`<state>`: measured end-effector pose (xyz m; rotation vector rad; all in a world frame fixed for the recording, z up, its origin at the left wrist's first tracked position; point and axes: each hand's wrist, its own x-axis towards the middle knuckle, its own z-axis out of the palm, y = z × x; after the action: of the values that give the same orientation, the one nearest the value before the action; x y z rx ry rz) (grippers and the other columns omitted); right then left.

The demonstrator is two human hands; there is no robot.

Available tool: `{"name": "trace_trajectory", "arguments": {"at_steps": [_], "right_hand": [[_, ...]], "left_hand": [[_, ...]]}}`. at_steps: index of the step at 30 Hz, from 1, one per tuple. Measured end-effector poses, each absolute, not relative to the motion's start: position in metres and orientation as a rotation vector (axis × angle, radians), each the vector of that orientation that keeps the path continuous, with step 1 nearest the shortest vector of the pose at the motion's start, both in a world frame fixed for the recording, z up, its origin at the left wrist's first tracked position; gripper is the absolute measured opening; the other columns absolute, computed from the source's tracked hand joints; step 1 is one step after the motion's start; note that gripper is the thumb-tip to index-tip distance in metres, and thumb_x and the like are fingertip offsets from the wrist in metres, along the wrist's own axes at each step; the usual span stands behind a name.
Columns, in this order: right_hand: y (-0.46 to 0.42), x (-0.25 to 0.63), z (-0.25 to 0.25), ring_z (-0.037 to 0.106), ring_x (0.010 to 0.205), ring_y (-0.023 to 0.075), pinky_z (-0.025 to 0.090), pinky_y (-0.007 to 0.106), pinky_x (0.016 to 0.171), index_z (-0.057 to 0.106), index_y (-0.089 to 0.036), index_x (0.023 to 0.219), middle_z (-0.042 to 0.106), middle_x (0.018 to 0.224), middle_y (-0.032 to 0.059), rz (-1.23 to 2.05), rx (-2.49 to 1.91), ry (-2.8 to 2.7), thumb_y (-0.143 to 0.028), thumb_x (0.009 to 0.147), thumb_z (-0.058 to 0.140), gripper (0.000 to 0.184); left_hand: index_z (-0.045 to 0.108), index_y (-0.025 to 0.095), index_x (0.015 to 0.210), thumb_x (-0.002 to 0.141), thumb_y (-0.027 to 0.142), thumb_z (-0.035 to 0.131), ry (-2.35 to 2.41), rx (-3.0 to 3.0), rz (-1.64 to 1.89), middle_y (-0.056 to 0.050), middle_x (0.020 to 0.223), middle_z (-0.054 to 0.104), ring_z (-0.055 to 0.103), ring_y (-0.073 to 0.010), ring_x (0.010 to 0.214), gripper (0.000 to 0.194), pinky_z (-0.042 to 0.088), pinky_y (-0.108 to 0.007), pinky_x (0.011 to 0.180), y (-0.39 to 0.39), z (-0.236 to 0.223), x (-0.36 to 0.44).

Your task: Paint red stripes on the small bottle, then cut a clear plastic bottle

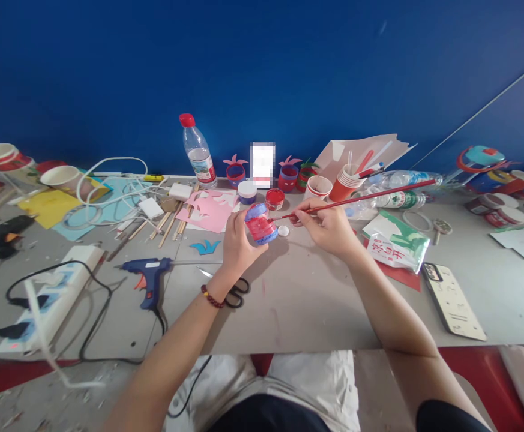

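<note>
My left hand is wrapped around a small paper cup, painted red in the middle with blue bands at its ends and held tilted above the table. Between the fingers of my right hand is a long red paintbrush, its tip against the cup's red side. Just behind the cup stand an open jar of red paint and a white-lidded jar of blue paint. A small white lid lies beside the cup. Scissors with black handles rest under my left wrist.
Left of my arm lie a blue glue gun, a power strip with cords, wooden sticks and pink paper. A water bottle, painted cups and stacked paper cups stand along the blue wall. A phone lies at right.
</note>
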<state>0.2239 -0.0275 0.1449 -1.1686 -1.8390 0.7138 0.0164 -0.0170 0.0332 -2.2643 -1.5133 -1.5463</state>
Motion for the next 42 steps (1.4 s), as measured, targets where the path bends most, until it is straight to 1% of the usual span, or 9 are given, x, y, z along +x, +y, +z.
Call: {"name": "trace_trajectory", "arguments": {"at_steps": [7,12,17,22,25,28,34,42], "right_hand": [[-0.022,0.229,0.141,0.067,0.075,0.0200,0.056,0.035,0.069,0.063,-0.019,0.084,0.070,0.080,0.0063,0.640,-1.202,-1.848,-0.027,0.093,0.055,0.014],[-0.032,0.221,0.141,0.062,0.072,0.0173,0.050,0.031,0.065,0.062,-0.020,0.086,0.068,0.079,0.0043,0.576,-1.191,-1.970,-0.026,0.096,0.051,0.015],[-0.040,0.215,0.143,0.060,0.072,0.0167,0.046,0.031,0.065,0.060,-0.021,0.089,0.067,0.080,0.0039,0.509,-1.156,-2.039,-0.023,0.096,0.050,0.013],[-0.043,0.213,0.145,0.063,0.076,0.0175,0.050,0.030,0.065,0.062,-0.020,0.089,0.069,0.082,0.0049,0.598,-1.060,-2.007,-0.024,0.096,0.051,0.014],[-0.042,0.212,0.146,0.065,0.076,0.0167,0.052,0.028,0.063,0.063,-0.019,0.090,0.069,0.082,0.0047,0.661,-1.027,-1.954,-0.025,0.095,0.053,0.013],[-0.041,0.210,0.145,0.066,0.076,0.0160,0.054,0.028,0.064,0.062,-0.019,0.088,0.070,0.084,0.0049,0.696,-1.013,-1.923,-0.024,0.095,0.053,0.012],[-0.037,0.209,0.141,0.065,0.075,0.0160,0.055,0.028,0.064,0.063,-0.019,0.089,0.069,0.082,0.0044,0.672,-1.044,-1.917,-0.021,0.093,0.053,0.011],[-0.035,0.212,0.146,0.068,0.075,0.0177,0.058,0.030,0.066,0.064,-0.019,0.086,0.069,0.080,0.0050,0.688,-1.087,-1.847,-0.026,0.094,0.054,0.015]], "left_hand": [[0.038,0.019,0.136,0.054,0.012,0.079,-1.508,-2.281,-1.517,-0.014,0.121,0.054,0.056,-0.0321,0.115,0.092,0.051,-0.049,0.100,-0.017,0.035,0.015],[0.037,0.017,0.139,0.055,0.013,0.080,-1.486,-2.273,-1.484,-0.014,0.120,0.054,0.057,-0.0330,0.115,0.094,0.051,-0.049,0.100,-0.017,0.031,0.015],[0.037,0.017,0.139,0.055,0.013,0.079,-1.493,-2.268,-1.456,-0.015,0.120,0.054,0.057,-0.0333,0.114,0.094,0.052,-0.049,0.099,-0.016,0.030,0.016],[0.036,0.017,0.139,0.057,0.014,0.079,-1.502,-2.289,-1.414,-0.015,0.120,0.055,0.059,-0.0320,0.112,0.093,0.053,-0.047,0.097,-0.017,0.030,0.016],[0.035,0.017,0.139,0.058,0.017,0.082,-1.504,-2.298,-1.385,-0.015,0.122,0.055,0.058,-0.0328,0.114,0.094,0.052,-0.048,0.098,-0.018,0.031,0.016],[0.035,0.017,0.140,0.058,0.017,0.082,-1.473,-2.307,-1.380,-0.016,0.123,0.055,0.058,-0.0337,0.116,0.095,0.052,-0.049,0.099,-0.018,0.031,0.017],[0.034,0.017,0.140,0.058,0.017,0.082,-1.461,-2.329,-1.384,-0.016,0.124,0.055,0.057,-0.0344,0.119,0.095,0.052,-0.050,0.101,-0.018,0.030,0.016],[0.036,0.018,0.139,0.057,0.016,0.082,-1.473,-2.329,-1.397,-0.016,0.124,0.056,0.057,-0.0334,0.118,0.095,0.050,-0.051,0.104,-0.019,0.032,0.016]]}}
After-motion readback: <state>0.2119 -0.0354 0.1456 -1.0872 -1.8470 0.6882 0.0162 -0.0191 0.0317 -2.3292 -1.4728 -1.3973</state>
